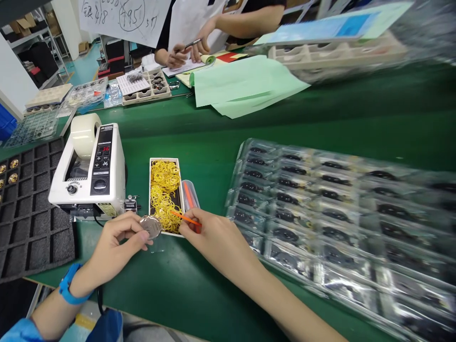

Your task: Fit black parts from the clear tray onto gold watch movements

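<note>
My left hand [123, 240], with a blue band round its wrist, pinches a round silvery disc [151, 227] by its edge. My right hand [210, 235] is closed on thin orange tweezers [187, 218], whose tip points left over a small box. Many thin yellow rings [166, 178] lie tangled in that white-edged box [150, 164]. The disc is just beside the box's lower left corner. Behind my right fingers stands a small clear container [194, 194] with an orange strip in it, partly hidden.
A white tape dispenser [116, 166] stands left of the box. Clear trays [270, 204] of dark parts fill the right side. A black foam tray [39, 237] lies at far left. Green sheets [242, 85] lie at the back, near a co-worker's hands [188, 52] holding a pen.
</note>
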Tool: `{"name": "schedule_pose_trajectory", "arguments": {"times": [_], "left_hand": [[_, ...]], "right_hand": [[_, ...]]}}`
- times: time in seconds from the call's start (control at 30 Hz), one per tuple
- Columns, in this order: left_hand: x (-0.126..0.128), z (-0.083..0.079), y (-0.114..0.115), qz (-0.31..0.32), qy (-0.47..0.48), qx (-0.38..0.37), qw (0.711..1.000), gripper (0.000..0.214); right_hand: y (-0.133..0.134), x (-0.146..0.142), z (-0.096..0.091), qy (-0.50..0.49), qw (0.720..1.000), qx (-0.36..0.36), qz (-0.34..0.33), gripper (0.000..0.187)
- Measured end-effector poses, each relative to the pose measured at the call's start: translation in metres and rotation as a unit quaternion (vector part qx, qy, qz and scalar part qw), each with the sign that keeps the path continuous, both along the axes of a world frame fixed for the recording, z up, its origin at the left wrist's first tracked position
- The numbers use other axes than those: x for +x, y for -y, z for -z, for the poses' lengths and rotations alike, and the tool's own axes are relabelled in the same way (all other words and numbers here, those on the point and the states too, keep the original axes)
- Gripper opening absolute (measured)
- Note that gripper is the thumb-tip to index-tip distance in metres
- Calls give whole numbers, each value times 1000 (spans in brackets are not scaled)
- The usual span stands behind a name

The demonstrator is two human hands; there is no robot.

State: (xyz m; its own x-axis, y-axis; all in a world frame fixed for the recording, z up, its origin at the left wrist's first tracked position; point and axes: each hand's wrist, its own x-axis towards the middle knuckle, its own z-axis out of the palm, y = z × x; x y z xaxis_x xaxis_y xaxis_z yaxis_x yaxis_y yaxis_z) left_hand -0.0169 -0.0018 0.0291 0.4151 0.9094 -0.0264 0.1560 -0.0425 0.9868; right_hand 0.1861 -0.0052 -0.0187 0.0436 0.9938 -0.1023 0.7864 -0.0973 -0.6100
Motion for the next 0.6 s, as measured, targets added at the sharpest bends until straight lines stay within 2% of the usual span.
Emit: {"name": "schedule_pose_trajectory", "arguments": {"times": [0.2,0.4,0.6], "left_hand": [[2,1,1,6,-8,8,1000,37],[3,1,2,8,-22,13,1000,31],[3,1,3,13,-35,34,999,27]], "right_hand": [[0,-7,2,85,996,-12,10,20],[-4,-18,-6,209,977,-43,-10,15],[-5,-19,-7,233,972,-40,-9,16]]}}
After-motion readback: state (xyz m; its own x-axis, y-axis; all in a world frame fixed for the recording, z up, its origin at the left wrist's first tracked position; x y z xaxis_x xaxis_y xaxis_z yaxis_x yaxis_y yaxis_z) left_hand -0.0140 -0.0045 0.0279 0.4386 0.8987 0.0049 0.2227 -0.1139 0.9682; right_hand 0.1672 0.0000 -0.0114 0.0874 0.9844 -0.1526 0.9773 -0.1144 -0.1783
